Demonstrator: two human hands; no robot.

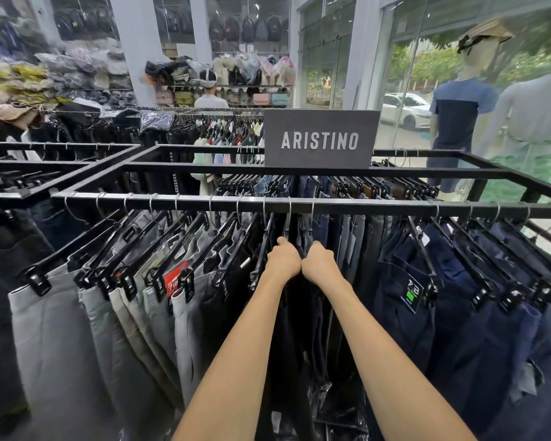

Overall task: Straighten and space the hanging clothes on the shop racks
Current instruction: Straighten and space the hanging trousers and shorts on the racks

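**Fig.** Front rail point(172, 200) runs L–R. Trousers hang long axis down on clip hangers: grey pairs point(54, 329) fan L, navy pairs point(404, 313) fan R. L hand point(283, 259) and R hand point(318, 262), knuckles touching, each grip a black hanger at rail centre. Rail just R of hands carries no hooks. Sign point(320, 140) reads "ARISTINO".

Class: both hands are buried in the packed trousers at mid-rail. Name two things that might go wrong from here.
1. The left hand and right hand grip clip hangers in a tight bunch; a sharp pull apart might lift a wire hook off the rail.
2. Shoving sideways could crowd the already slanted grey trousers further, or tug fabric from a clip.
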